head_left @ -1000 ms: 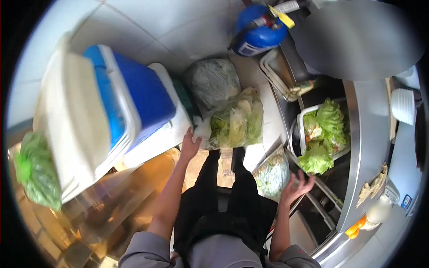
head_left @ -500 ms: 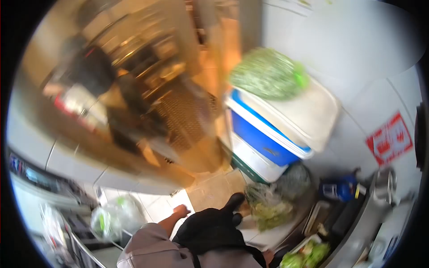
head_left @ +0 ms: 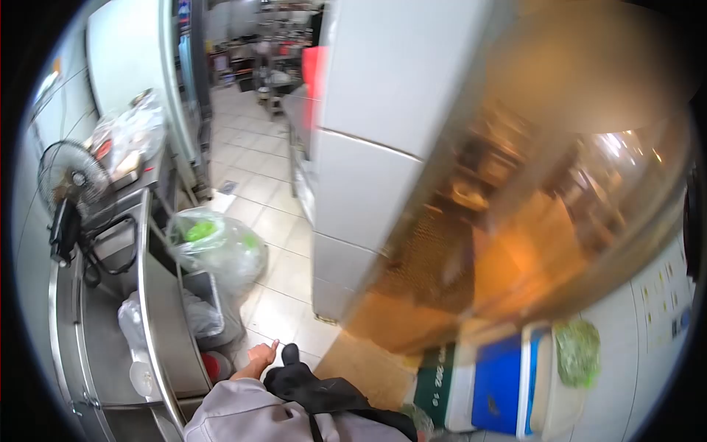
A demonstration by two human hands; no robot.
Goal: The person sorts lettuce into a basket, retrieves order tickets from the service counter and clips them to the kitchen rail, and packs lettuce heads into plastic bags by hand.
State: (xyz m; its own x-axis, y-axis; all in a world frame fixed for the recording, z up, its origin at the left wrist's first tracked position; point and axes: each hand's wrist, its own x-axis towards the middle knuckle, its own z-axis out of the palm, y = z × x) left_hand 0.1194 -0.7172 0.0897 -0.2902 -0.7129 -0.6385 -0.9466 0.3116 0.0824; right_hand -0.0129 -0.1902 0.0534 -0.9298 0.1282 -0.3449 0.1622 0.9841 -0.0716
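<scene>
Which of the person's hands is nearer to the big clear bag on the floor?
Left, as far as the view shows: the left hand is short of the bag, not touching it. The right hand is out of view, so its place cannot be told.

The bulging clear plastic bag (head_left: 243,258), bright green showing through its top, stood upright beside the long edge of the steel counter (head_left: 173,324). The round red container (head_left: 213,366), partly hidden, sat low by the same edge, its contents unclear
</scene>
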